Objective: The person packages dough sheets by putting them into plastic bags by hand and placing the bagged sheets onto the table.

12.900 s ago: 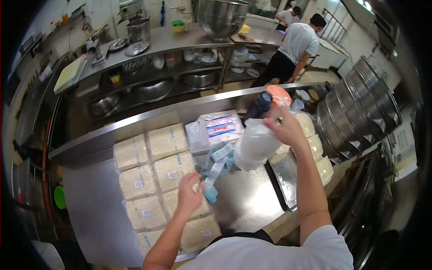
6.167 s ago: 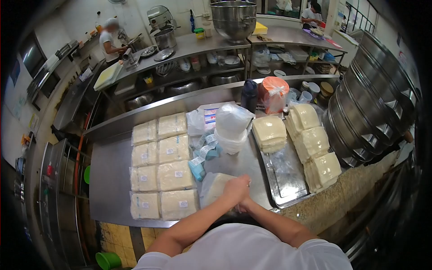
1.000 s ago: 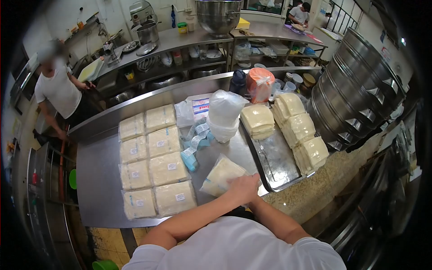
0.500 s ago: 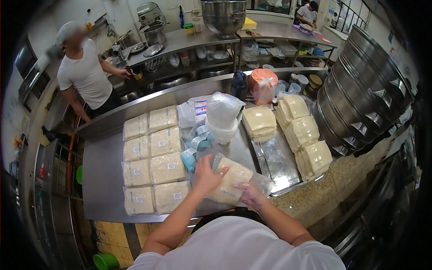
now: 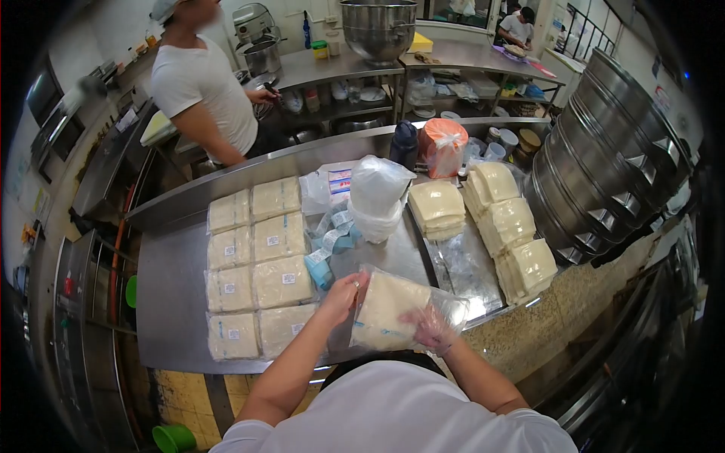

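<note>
A clear plastic bag with a stack of pale square sheets point(image 5: 387, 306) is between my hands, above the steel table near its front edge. My left hand point(image 5: 346, 296) grips the bag's left edge. My right hand point(image 5: 432, 329) is at the bag's right end, its fingers seen through the clear plastic against the sheets. Two columns of filled, labelled bags point(image 5: 282, 281) lie to the left. A strip of printed labels on a light blue roll point(image 5: 320, 260) lies just beyond my left hand.
A white plastic bundle point(image 5: 376, 198) stands behind the bag. On the right are a metal tray point(image 5: 483, 291) with stacks of bare sheets point(image 5: 515, 219), and tall steel steamers point(image 5: 604, 162). A co-worker point(image 5: 208, 90) stands beyond the table at the left; another person point(image 5: 516, 29) is far back.
The bagged stack has been lifted and turned, and my right hand now shows through its plastic. My left hand has moved to the bag's left edge. The co-worker at left has moved rightward and closer.
</note>
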Tool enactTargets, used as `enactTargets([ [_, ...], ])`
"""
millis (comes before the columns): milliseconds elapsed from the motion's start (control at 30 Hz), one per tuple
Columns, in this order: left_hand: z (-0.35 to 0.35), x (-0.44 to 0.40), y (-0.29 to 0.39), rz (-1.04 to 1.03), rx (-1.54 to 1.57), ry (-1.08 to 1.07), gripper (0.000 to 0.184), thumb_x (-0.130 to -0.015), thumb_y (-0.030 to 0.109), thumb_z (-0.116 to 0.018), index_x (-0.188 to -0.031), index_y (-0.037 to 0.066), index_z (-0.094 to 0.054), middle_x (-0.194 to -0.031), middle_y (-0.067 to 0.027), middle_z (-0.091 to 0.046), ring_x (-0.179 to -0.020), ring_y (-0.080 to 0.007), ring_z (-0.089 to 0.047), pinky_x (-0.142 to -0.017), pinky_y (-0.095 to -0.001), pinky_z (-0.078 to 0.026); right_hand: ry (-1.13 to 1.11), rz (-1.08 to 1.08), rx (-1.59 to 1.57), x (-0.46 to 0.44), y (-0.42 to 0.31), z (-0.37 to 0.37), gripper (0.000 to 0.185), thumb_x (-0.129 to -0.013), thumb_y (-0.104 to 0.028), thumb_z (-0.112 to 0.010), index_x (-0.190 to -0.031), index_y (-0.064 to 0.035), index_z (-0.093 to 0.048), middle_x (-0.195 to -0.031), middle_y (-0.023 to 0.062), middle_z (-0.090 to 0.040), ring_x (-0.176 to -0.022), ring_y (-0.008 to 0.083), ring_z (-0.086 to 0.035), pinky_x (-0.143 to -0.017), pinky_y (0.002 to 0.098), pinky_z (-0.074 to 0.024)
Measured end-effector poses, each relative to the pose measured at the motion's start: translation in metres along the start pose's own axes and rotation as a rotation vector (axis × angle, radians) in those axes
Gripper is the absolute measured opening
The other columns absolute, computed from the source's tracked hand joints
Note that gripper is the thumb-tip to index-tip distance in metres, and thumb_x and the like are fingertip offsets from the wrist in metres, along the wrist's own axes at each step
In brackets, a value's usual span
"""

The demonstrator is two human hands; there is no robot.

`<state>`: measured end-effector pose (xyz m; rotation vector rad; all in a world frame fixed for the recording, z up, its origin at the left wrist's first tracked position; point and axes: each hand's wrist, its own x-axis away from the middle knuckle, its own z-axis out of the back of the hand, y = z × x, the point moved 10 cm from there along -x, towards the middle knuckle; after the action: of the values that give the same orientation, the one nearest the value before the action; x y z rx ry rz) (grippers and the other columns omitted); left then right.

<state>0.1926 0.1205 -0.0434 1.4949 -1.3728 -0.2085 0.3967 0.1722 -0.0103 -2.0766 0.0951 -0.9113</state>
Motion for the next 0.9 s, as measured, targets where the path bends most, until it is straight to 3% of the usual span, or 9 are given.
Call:
enactTargets([
  [67,-0.003,0.011,0.006,-0.048,-0.155,0.008,0.026,-0.103,0.03,-0.063,-0.104,0.005,-0.072,-0.083,0.0012,-0.067,-0.068,-0.0067,-0.057,-0.058,-0.0243,-0.043,-0.052,0.213,-0.171,-0.014,-0.016,-0.016,0.056,-0.087,-0.009,-0.074,-0.138,-0.0017,-0.052,-0.095,0.0058,-0.069,-0.036,0.0071,-0.04,-0.03,0.023,-0.024],
  [200,0.007,0.008,0.015,-0.166,-0.331,0.038,0.033,-0.104,0.031,-0.063,-0.111,0.0,-0.071,-0.087,-0.0028,-0.071,-0.074,-0.0081,-0.059,-0.065,-0.0259,-0.047,-0.02,0.196,0.058,0.009,-0.046,-0.036,0.054,-0.09,-0.014,-0.07,-0.141,-0.0063,-0.051,-0.101,0.0083,-0.068,-0.05,0.0138,-0.054,-0.038,0.0274,-0.0377],
  [333,-0.006,0.024,0.064,-0.711,-0.787,0.325,0.037,-0.099,0.032,-0.068,-0.115,-0.002,-0.069,-0.093,-0.0113,-0.073,-0.079,-0.0227,-0.066,-0.074,-0.0347,-0.053,0.14,0.096,0.407,-0.028,-0.026,-0.009,0.051,-0.094,-0.021,-0.066,-0.141,-0.0117,-0.051,-0.112,0.0116,-0.067,-0.084,0.021,-0.066,-0.06,0.0314,-0.0534],
  [400,-0.073,0.086,0.11,-1.025,-1.131,0.405,0.04,-0.095,0.031,-0.072,-0.117,-0.002,-0.068,-0.094,-0.0134,-0.072,-0.085,-0.0292,-0.069,-0.078,-0.0384,-0.054,0.201,0.368,0.608,-0.08,0.007,0.01,0.049,-0.096,-0.025,-0.065,-0.141,-0.0136,-0.051,-0.115,0.0123,-0.066,-0.098,0.023,-0.067,-0.07,0.0333,-0.0566],
  [433,-0.099,0.096,0.107,-0.892,-1.185,0.292,0.036,-0.092,0.028,-0.073,-0.114,0.0,-0.069,-0.095,-0.0146,-0.072,-0.086,-0.0315,-0.069,-0.078,-0.0399,-0.055,0.212,0.497,0.683,-0.097,0.014,0.014,0.049,-0.096,-0.026,-0.065,-0.141,-0.0144,-0.051,-0.117,0.0124,-0.066,-0.103,0.0237,-0.067,-0.073,0.034,-0.0579],
  [533,-0.148,0.098,0.08,-0.629,-1.345,0.008,0.027,-0.086,0.022,-0.072,-0.106,0.005,-0.069,-0.095,-0.0158,-0.071,-0.089,-0.0357,-0.069,-0.078,-0.0435,-0.055,0.152,0.449,0.458,-0.121,0.036,0.015,0.049,-0.095,-0.023,-0.066,-0.141,-0.0126,-0.051,-0.119,0.013,-0.065,-0.106,0.0244,-0.066,-0.077,0.0357,-0.0578],
  [600,-0.159,0.078,0.06,-0.643,-1.487,-0.132,0.02,-0.083,0.016,-0.07,-0.101,0.008,-0.069,-0.095,-0.0135,-0.072,-0.09,-0.0349,-0.07,-0.078,-0.0448,-0.056,0.125,0.337,0.22,-0.121,0.045,0.011,0.05,-0.095,-0.021,-0.066,-0.142,-0.0114,-0.05,-0.121,0.0133,-0.064,-0.108,0.0249,-0.065,-0.079,0.0368,-0.0577],
  [700,-0.17,0.092,0.062,-0.888,-1.318,-0.143,0.018,-0.079,0.01,-0.066,-0.097,0.01,-0.069,-0.091,-0.01,-0.073,-0.085,-0.0338,-0.07,-0.073,-0.0456,-0.056,0.087,0.241,-0.056,-0.117,0.048,0.003,0.051,-0.094,-0.018,-0.066,-0.142,-0.0097,-0.05,-0.123,0.0139,-0.064,-0.111,0.0256,-0.065,-0.083,0.0385,-0.0576],
  [900,-0.18,0.106,0.062,-0.904,-1.17,-0.242,0.016,-0.082,0.011,-0.069,-0.098,0.011,-0.071,-0.085,-0.0094,-0.072,-0.081,-0.0319,-0.071,-0.072,-0.0427,-0.056,0.015,0.163,-0.352,-0.079,0.021,-0.025,0.052,-0.093,-0.012,-0.066,-0.142,-0.0061,-0.049,-0.128,0.015,-0.062,-0.117,0.0271,-0.063,-0.09,0.0419,-0.0574],
])
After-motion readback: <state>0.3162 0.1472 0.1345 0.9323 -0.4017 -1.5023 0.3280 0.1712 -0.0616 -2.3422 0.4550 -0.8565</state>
